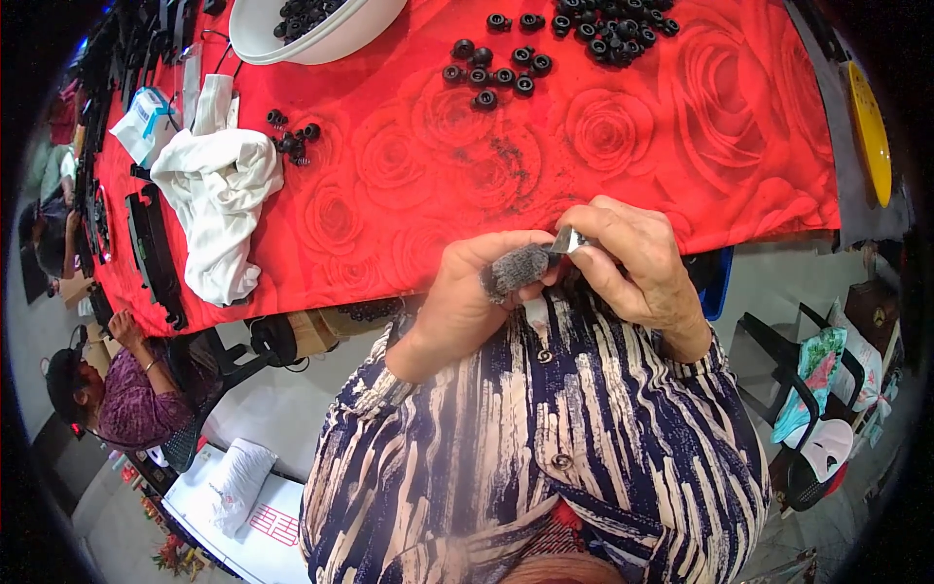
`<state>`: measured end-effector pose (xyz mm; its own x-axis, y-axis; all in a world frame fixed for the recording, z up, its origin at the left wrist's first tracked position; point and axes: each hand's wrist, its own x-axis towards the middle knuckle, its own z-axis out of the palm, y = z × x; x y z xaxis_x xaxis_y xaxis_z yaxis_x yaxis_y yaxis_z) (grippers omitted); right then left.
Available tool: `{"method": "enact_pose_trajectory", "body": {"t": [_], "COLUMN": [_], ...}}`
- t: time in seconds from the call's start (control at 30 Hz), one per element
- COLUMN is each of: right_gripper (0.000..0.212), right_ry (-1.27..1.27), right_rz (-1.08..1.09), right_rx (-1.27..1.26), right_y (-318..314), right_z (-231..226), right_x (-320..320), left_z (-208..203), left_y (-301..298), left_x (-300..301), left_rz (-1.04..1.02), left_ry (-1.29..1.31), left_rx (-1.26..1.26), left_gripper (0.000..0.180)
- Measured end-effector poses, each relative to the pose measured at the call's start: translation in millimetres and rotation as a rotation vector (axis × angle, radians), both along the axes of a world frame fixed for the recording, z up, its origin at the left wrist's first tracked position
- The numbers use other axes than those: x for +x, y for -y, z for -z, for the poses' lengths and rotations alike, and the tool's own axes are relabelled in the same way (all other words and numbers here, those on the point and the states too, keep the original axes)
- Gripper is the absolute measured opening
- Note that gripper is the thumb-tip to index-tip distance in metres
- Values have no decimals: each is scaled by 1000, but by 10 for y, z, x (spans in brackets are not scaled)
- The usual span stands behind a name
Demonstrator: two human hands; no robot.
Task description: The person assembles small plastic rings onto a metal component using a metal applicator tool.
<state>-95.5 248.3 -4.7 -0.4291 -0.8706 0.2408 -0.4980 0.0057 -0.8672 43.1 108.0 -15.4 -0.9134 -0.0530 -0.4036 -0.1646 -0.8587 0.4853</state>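
Small dark piece (554,260): right between the two hands, just off the near table edge, in front of the striped shirt (516,419). Too covered by fingers for me to make out its shape.
Left hand (457,297): fingers curled in, looks like it's pinching that piece. Palm's turned up and inward, probably to keep it steady.
Grey fuzzy wrap (516,270): seems to be on a left-hand digit, my guess is padding against the edge.
Right hand (634,261): thumb and fingers pressed together on a metal blade (565,239), knuckles up, wrist bent in toward the left. Short grip, presumably for control.
Forearms: tucked close to the body, likely so everything's near the eyes.
Black crumbs (506,165): scattered on the red tablecloth (389,248) beyond the hands.
Black knobs (504,76): loose ones beside a denser pile, maybe spread for easy picking. More in the white bowl (375,27).
White cloth (219,195): crumpled off left, near a little black cluster (293,146).
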Motion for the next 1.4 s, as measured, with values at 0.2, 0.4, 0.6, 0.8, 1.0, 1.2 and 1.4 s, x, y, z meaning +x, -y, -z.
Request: {"method": "enact_pose_trajectory", "body": {"t": [0.2, 0.4, 0.6, 0.8, 1.0, 1.2, 1.4], "right_gripper": [19, 27, 39, 28, 18, 14, 13], "right_ry": [-36, 22, -372, -489, -418, -300, -324], "right_rz": [-108, 19, 9, 6, 104, 193, 209], "right_rx": [-20, -112, -273, -357, -283, -170, -195], "right_y": [-10, 17, 225, 168, 111, 111, 147], "right_z": [-12, -90, 36, 49, 127, 132, 183], "right_x": [-53, -49, 24, 88, -46, -50, -71], "left_z": [-16, -52, -39, 9, -477, -849, -597], "left_y": [27, 45, 46, 40, 616, 1627, 1504], "left_x": [-46, -90, -68, 8, -101, -817, -822], "left_rz": [20, -11, 18, 80, -139, -387, -412], "left_ry": [30, 90, 106, 60, 106, 129, -10], "left_rx": [113, 113, 243, 42, -658, -1438, -1429], "left_gripper": [20, 17, 13, 13, 20, 27, 23]}}
